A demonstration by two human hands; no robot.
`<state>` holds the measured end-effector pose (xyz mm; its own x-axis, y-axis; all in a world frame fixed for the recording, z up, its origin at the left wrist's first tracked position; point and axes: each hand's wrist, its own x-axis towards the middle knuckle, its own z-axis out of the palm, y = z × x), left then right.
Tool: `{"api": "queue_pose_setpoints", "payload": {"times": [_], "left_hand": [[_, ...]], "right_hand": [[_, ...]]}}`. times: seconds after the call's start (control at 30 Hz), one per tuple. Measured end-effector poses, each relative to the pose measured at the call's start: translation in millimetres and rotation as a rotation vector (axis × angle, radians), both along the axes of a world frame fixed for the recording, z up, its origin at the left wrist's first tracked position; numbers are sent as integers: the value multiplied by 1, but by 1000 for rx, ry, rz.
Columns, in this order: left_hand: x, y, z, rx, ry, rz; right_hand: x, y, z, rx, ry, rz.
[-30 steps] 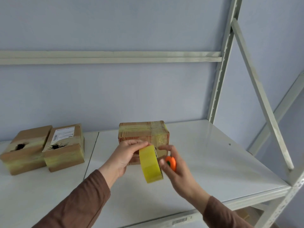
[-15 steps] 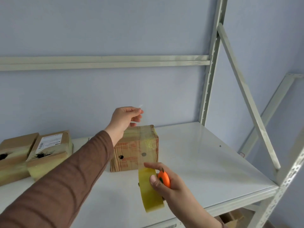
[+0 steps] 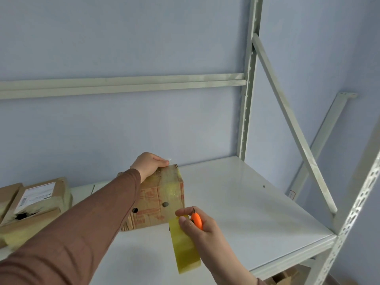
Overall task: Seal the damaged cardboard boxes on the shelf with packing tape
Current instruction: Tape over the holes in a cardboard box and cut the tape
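A brown cardboard box (image 3: 158,200) with red print and two round holes in its front stands on the white shelf board (image 3: 246,212). Yellowish clear tape covers its top and part of its front. My left hand (image 3: 149,164) rests on the box's top back edge and pinches the loose tape end. Just in front of the box's lower right corner, my right hand (image 3: 202,229) grips the yellow tape roll (image 3: 185,249) together with a small orange cutter (image 3: 196,220). A strip runs from the roll up over the box.
Two more taped boxes lie at the left: one with a white label and a torn dark hole (image 3: 39,200), and one at the frame's edge (image 3: 8,194). A rear upright (image 3: 246,120), a diagonal brace (image 3: 292,124) and a perforated front post (image 3: 357,212) bound the shelf on the right.
My left hand pulled the tape end up and away from the roll, then came down onto the box's top back edge. The right hand with roll and cutter dropped lower in front of the box.
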<state>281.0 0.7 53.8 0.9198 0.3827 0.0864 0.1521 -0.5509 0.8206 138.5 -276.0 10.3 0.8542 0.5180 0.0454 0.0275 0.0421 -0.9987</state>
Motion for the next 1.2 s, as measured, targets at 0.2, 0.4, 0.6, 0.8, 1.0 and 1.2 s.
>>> {"api": "queue_pose_setpoints", "payload": {"times": [0.2, 0.4, 0.6, 0.8, 1.0, 1.2], "left_hand": [[4, -4, 1, 297, 292, 36], [-3, -10, 1, 545, -224, 206], [-6, -25, -3, 689, -147, -72], [5, -26, -3, 594, 236, -25], [-5, -34, -2, 681, -2, 86], [-52, -13, 19, 588, -57, -379]], "right_hand": [[4, 1, -7, -11, 59, -25], [7, 0, -5, -39, 73, -41], [4, 3, -9, -47, 44, -43], [6, 4, -13, -26, 44, -31], [9, 5, -21, -13, 50, -14], [11, 4, -29, -31, 56, -3]]}}
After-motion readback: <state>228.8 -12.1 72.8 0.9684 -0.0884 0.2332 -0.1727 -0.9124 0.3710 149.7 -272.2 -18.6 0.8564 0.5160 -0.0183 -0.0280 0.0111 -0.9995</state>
